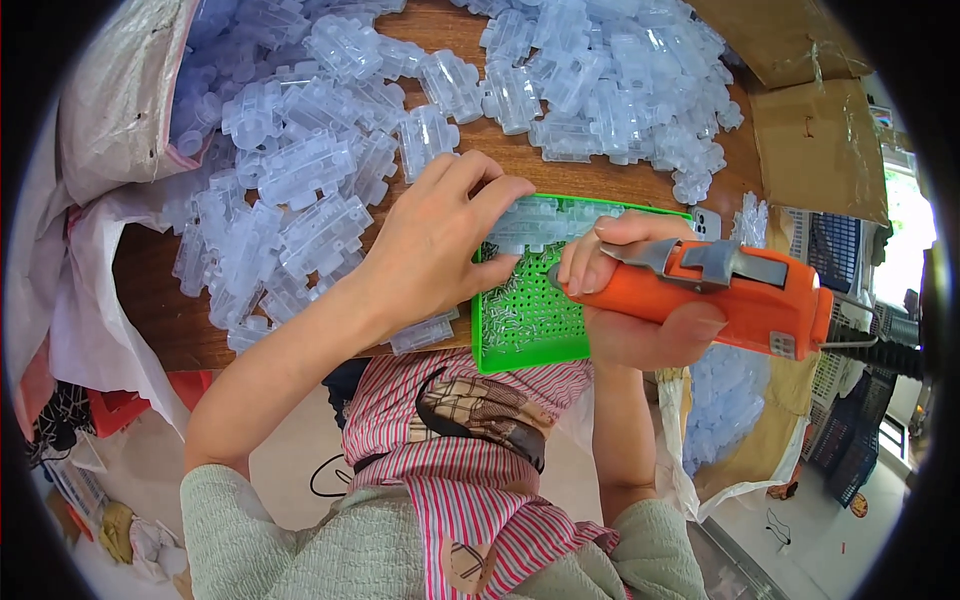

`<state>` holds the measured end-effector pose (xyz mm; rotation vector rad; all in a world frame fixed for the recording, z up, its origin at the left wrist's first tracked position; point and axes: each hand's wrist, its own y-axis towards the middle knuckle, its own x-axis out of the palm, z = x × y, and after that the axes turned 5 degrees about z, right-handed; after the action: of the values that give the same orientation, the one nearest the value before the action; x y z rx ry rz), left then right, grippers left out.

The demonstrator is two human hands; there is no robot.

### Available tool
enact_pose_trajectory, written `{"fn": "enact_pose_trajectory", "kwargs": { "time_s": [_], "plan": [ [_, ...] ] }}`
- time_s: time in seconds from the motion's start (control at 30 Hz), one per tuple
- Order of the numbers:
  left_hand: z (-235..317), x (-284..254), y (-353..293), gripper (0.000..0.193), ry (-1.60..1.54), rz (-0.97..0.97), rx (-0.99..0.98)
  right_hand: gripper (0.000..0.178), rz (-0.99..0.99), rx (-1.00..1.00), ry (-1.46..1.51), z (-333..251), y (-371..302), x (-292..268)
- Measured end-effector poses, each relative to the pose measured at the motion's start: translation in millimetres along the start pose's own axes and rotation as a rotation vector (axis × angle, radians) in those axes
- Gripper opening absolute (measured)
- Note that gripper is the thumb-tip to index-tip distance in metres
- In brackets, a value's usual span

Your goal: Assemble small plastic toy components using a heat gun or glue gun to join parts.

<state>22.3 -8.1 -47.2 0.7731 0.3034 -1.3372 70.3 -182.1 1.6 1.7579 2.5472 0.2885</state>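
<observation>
My left hand (pixel 435 235) pinches one end of a clear plastic housing (pixel 530 225) between thumb and fingers. The housing lies crosswise over the far part of a shallow green tray (pixel 530 362) with a perforated bottom. Loose small screws (pixel 508 322) are scattered along the tray's left side. My right hand (pixel 645 335) is wrapped round an orange electric screwdriver (pixel 740 305) with a grey lever. Its tip points left toward the tray, close to the housing; whether it touches is hidden behind my fingers.
Heaps of clear plastic housings (pixel 305 165) cover the wooden table (pixel 425 20) at left and far right. A white sack (pixel 120 100) stands at far left, a cardboard box (pixel 815 150) at right. Below right, an open bag (pixel 725 410) holds more clear parts. A dark cable (pixel 870 358) trails from the screwdriver.
</observation>
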Motion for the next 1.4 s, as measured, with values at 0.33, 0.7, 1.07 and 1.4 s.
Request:
{"fn": "enact_pose_trajectory", "kwargs": {
  "time_s": [0.33,0.7,1.07,1.4],
  "plan": [
    [-0.3,-0.3,-0.3,0.056,0.008,-0.006,0.000,0.093,-0.023,0.011,0.038,9.0,-2.5,-0.2],
    [-0.2,1.0,-0.2,0.054,0.006,0.016,-0.007,0.105,-0.176,-0.391,0.270,-35.1,34.5,-13.6],
    [-1.5,2.4,-0.3,0.054,0.006,0.030,0.011,0.105,-0.105,-0.210,0.437,0.7,38.7,-2.9],
    [1.0,1.1,0.6,0.056,0.012,0.031,0.013,0.098,-0.076,-0.151,0.107,-2.2,37.4,0.4]
  ]
}}
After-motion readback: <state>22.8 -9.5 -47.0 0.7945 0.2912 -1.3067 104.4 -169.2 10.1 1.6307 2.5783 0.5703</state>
